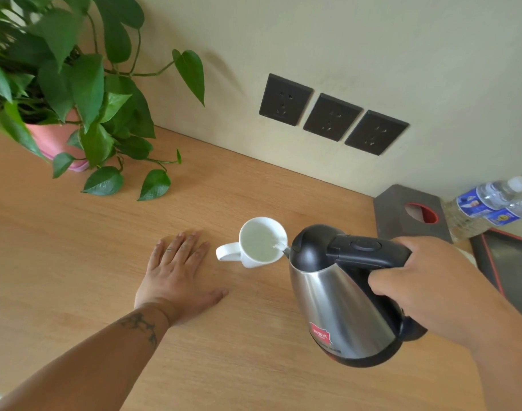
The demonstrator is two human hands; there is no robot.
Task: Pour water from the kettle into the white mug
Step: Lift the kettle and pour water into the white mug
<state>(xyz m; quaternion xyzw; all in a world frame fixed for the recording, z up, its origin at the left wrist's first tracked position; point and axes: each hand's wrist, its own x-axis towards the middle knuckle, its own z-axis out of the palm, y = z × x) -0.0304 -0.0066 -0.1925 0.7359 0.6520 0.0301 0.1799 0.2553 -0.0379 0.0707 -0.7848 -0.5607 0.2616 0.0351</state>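
The right grip (425, 280) is closed around the black handle of the steel kettle (339, 298) and holds it raised off the bench (75, 262), tilted with the spout away from the grip. A thin stream of water leaves the spout and enters the white mug (261, 241), which stands upright on the bench just beyond the spout, its handle on the side away from the kettle. The mug contains water. The left grip (176, 271) lies flat on the bench, palm down, fingers spread, holding nothing; the mug sits just beside its fingertips, not touching. Beyond the right grip stand a dark tissue box (408, 212) and plastic water bottles (491, 203). Beyond the left grip stands a potted plant (61, 84).
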